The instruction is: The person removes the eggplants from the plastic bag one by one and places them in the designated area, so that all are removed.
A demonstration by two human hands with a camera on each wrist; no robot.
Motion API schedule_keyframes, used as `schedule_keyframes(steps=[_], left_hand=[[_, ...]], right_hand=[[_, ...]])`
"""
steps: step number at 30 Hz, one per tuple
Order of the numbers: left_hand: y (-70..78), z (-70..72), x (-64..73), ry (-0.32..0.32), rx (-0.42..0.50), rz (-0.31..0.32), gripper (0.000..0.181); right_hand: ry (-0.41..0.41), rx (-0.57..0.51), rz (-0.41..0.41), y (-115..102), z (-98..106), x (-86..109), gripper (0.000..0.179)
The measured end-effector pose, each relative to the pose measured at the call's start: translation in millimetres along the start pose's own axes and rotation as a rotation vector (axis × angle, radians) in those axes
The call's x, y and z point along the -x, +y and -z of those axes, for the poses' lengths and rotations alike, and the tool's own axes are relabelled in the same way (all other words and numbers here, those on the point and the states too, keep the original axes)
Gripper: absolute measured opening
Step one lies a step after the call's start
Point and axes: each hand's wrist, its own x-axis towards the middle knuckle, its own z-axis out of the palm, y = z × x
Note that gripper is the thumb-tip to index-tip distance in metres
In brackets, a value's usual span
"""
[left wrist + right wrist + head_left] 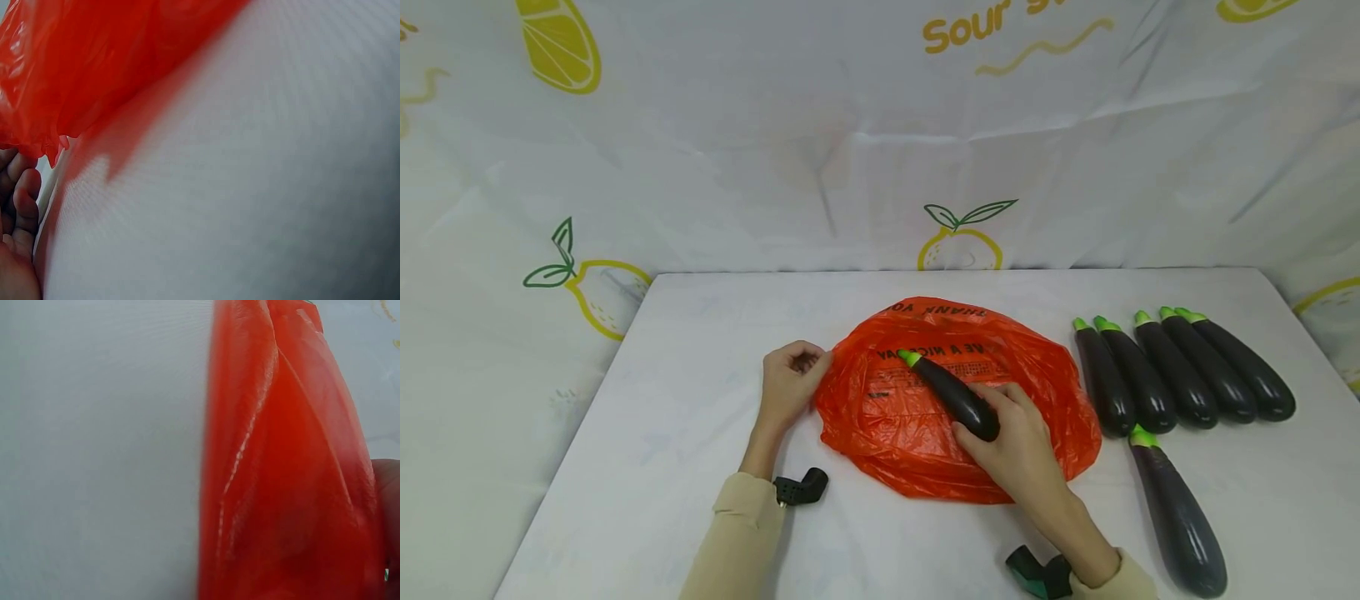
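A red plastic bag with black printing lies spread on the white table. At its left edge, my left hand pinches the rim between thumb and fingers; in the left wrist view its curled fingers sit below the crumpled red film. My right hand grips the thick end of a dark eggplant over the bag's middle, the green stem end pointing up and left. From the right wrist, bag folds hide most of that hand and all of the eggplant.
Several more eggplants lie side by side at the table's right, stems toward the back. Another eggplant lies in front of them, its stem touching or nearly touching the row. A lemon-printed white cloth hangs behind the table.
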Motion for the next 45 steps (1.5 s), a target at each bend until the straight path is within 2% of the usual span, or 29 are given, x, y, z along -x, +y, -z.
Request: schedule_keyframes(steps=[7, 18, 27, 34, 45], left_hand=[[0.6, -0.8, -0.9, -0.001, -0.025, 0.002, 0.010], [-1.3, -1.9, -1.4, 0.006, -0.019, -0.013, 0.011], [0.4, -1.8, -1.7, 0.005, -0.037, -0.017, 0.011], [-0.1, -1.8, -0.4, 0.014, -0.029, -0.044, 0.012], [-2.0, -0.2, 0.5, 0.001, -0.015, -0.028, 0.012]], right_hand=[[0.019, -0.036, 0.030, 0.0, 1.8, 1.4, 0.052], [-0.012, -0.068, 0.030, -7.1, 11.9, 5.5, 0.049], [0.020, -0.090, 0.061, -9.0, 17.4, 9.2, 0.048], [0.038, -0.108, 0.089, -9.3, 20.3, 12.7, 0.048], [0.036, -0.094, 0.076, -12.2, 25.9, 18.8, 0.048]])
